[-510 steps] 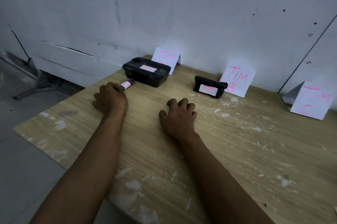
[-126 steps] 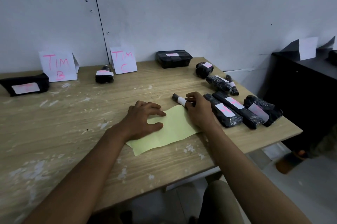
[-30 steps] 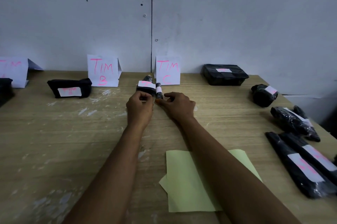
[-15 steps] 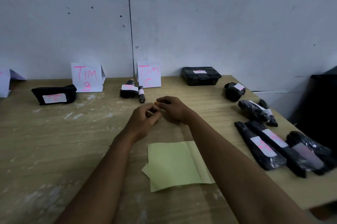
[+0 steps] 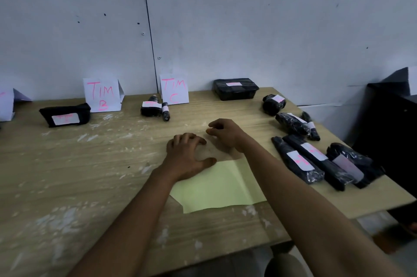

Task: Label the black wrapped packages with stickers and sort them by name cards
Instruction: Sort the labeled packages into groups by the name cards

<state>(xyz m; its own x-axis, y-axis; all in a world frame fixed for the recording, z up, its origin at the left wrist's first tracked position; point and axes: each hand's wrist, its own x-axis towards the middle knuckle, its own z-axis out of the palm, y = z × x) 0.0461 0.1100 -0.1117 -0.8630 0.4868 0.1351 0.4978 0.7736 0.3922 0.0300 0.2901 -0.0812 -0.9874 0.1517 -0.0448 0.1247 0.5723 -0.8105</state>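
Both hands have withdrawn from the TIM C card (image 5: 174, 89), leaving a small roll (image 5: 165, 111) beside it. The left hand (image 5: 188, 156) now rests spread on the yellow sheet (image 5: 222, 188); the right hand (image 5: 225, 132) hovers, loosely curled and empty. Unsorted packages (image 5: 300, 159) wait at the right of the table (image 5: 67, 175).

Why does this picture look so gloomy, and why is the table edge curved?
Head view: the room light is dim, so the black packages lose detail; the wide-angle lens bows the table edge and the wall seam; the pink writing on the small labels is too soft to read, though the TIM C card stays legible.
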